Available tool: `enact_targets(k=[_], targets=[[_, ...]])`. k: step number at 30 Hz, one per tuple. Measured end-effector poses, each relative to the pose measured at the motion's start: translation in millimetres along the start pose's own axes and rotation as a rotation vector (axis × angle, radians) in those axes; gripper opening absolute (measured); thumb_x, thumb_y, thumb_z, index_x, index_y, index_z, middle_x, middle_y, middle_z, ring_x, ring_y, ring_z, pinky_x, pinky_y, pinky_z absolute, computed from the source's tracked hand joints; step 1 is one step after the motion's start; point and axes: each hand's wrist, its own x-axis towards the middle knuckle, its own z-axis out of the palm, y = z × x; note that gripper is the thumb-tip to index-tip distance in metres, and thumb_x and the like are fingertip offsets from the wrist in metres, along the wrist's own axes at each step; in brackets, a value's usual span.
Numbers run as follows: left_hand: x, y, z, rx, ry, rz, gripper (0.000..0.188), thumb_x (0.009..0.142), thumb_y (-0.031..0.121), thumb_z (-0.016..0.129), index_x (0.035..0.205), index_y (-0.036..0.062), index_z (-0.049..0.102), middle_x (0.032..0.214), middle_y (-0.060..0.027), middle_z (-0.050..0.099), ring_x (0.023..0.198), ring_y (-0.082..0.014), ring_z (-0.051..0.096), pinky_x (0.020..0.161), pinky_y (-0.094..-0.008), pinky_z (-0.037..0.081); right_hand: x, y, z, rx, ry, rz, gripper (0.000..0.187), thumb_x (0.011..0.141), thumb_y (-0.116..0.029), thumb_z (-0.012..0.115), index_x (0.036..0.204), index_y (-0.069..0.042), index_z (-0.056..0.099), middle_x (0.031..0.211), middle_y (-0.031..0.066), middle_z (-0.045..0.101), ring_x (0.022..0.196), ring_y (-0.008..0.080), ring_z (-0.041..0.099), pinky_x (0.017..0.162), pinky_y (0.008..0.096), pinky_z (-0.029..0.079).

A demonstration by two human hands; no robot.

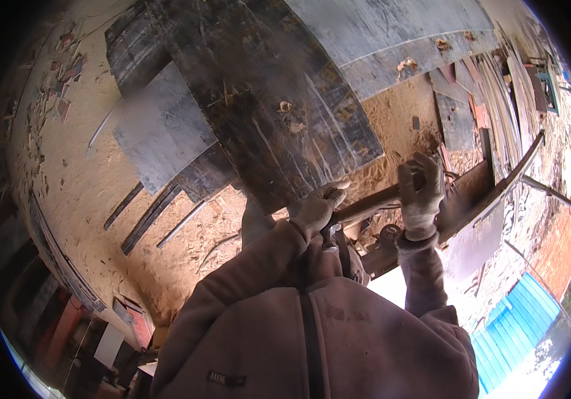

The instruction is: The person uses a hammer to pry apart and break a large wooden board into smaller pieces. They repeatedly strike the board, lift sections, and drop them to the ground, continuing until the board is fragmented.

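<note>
My left hand [319, 209], in a pale work glove, is closed at the near edge of a long, dark, stained board [259, 86]. Its thumb and fingers come together at that edge, and what lies under them is hidden. To its right, my right hand [420, 199], also gloved, is raised with the fingers curled in. A round wooden bar [369, 203] runs from beside the left hand to the right hand, which appears to grip its end. Small shiny metal parts [332, 231] show just below the left hand.
Grey panels [405, 43] lie beyond the board, with another sheet [162, 130] to its left. Dark strips [152, 216] rest on the sandy ground. Long planks [498, 93] are piled at right, near a curved beam [505, 183]. Blue corrugated sheeting [515, 326] stands lower right.
</note>
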Motion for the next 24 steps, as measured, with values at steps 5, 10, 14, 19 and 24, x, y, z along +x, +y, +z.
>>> enact_targets(k=[5, 10, 14, 19, 24], targets=[[-1, -3, 3, -0.077, -0.012, -0.338, 0.027, 0.106, 0.023, 0.060, 0.126, 0.0058, 0.069, 0.098, -0.0023, 0.069, 0.076, -0.0073, 0.060, 0.060, -0.0254, 0.051, -18, -30, -24, -0.793, -0.631, -0.741, 0.046, 0.082, -0.035, 0.078, 0.116, -0.007, 0.065, 0.098, 0.0082, 0.069, 0.098, 0.0240, 0.067, 0.094, 0.0443, 0.053], [1, -4, 16, 0.043, -0.091, -0.109, 0.032, 0.106, 0.028, 0.060, 0.126, 0.0039, 0.068, 0.116, -0.0088, 0.071, 0.098, -0.0169, 0.068, 0.087, -0.0327, 0.055, -39, 45, -13, -0.882, -0.921, -0.841, 0.033, 0.068, -0.030, 0.078, 0.090, -0.011, 0.062, 0.081, 0.0039, 0.063, 0.073, 0.0245, 0.062, 0.069, 0.0378, 0.050], [5, -11, -15, -0.279, -0.337, -0.230, 0.055, 0.101, 0.047, 0.061, 0.124, -0.0018, 0.067, 0.112, -0.0120, 0.072, 0.104, -0.0192, 0.068, 0.092, -0.0325, 0.052, -6, 47, -1, -0.518, -1.426, -0.427, 0.031, 0.074, -0.026, 0.079, 0.099, -0.011, 0.068, 0.082, 0.0096, 0.067, 0.077, 0.0314, 0.068, 0.068, 0.0432, 0.054], [-16, 1, -52, -0.566, -0.325, -0.201, 0.045, 0.105, 0.043, 0.058, 0.094, -0.0001, 0.064, 0.091, -0.0123, 0.067, 0.090, -0.0247, 0.067, 0.083, -0.0380, 0.057, -34, 23, 15, 0.108, -1.075, -0.253, 0.029, 0.087, -0.027, 0.082, 0.111, -0.013, 0.071, 0.079, 0.0136, 0.069, 0.070, 0.0346, 0.068, 0.061, 0.0432, 0.054], [-15, -29, -113, 0.357, -0.151, 0.100, 0.019, 0.100, 0.023, 0.059, 0.097, 0.0054, 0.064, 0.079, -0.0122, 0.066, 0.078, -0.0274, 0.068, 0.073, -0.0413, 0.056, -41, -5, 40, 0.208, -0.877, -0.042, 0.033, 0.094, -0.027, 0.076, 0.122, -0.012, 0.067, 0.095, 0.0148, 0.072, 0.084, 0.0299, 0.071, 0.071, 0.0419, 0.057]])
